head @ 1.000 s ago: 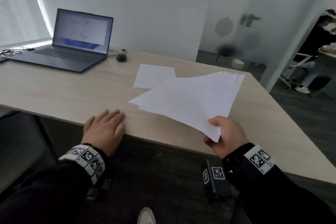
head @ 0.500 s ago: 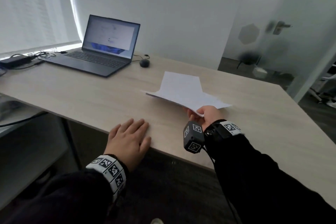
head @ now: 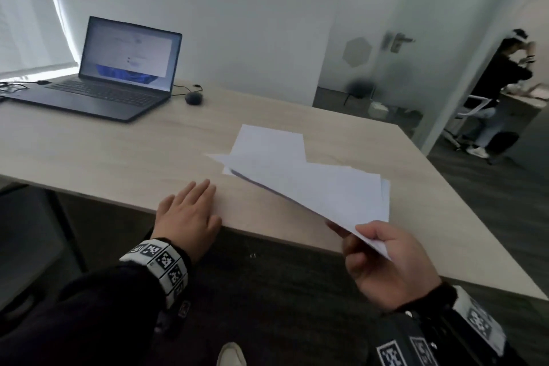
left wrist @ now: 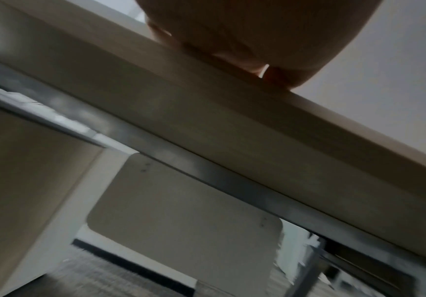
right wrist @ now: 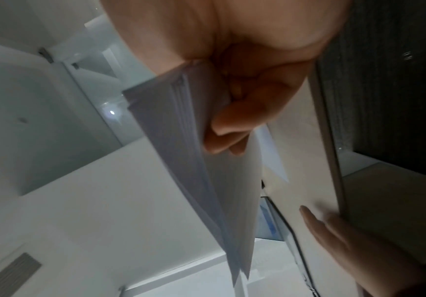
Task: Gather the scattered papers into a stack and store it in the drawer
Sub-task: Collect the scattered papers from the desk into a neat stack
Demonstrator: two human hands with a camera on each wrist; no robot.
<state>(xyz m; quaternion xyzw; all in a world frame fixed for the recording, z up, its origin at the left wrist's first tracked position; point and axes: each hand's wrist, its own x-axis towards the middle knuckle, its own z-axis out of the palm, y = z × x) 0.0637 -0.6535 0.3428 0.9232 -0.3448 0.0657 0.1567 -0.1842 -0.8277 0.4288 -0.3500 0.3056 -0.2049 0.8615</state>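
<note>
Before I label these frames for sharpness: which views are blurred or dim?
Head view: dim, fairly sharp on the papers; laptop screen glows.
Left wrist view: dark, motion-smeared table edge.
Right wrist view: soft, the right hand blurred around the sheets.

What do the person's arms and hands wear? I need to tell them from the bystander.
Both arms are in black sleeves. The bare left hand has a white wristband printed with black square tag markers. The bare right hand has a similar band, plus a black wrist-mounted box with tags.
</note>
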